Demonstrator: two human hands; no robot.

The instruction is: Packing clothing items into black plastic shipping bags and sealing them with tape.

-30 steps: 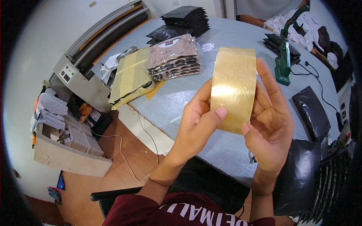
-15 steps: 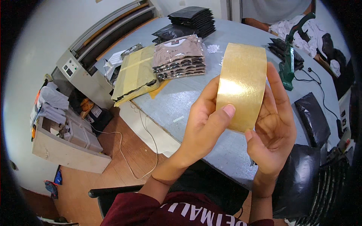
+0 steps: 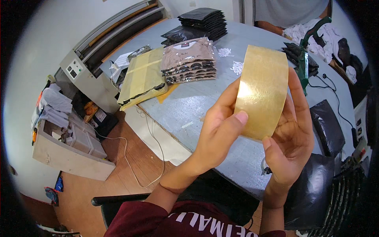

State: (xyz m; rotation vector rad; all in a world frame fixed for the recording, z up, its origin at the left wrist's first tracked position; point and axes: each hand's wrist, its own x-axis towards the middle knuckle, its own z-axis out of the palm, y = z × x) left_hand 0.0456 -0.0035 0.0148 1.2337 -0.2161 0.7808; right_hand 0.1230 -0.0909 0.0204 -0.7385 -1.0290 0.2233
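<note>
Grey table (image 3: 189,106) beneath a raised roll of packing tape (image 3: 261,91).
Left hand (image 3: 219,132) and right hand (image 3: 294,138) each clasp the roll's edges.

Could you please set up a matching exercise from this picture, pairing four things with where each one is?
Things:
1. tape roll
2. black bag stack
3. green dispenser
4. yellow parcel

Places:
A. at the table's left edge, beside the packed shirts
B. held up between the left hand and the right hand
C. at the table's far end
D. on the table, to the right of the tape roll

Pairs: 1-B, 2-C, 3-D, 4-A
</note>
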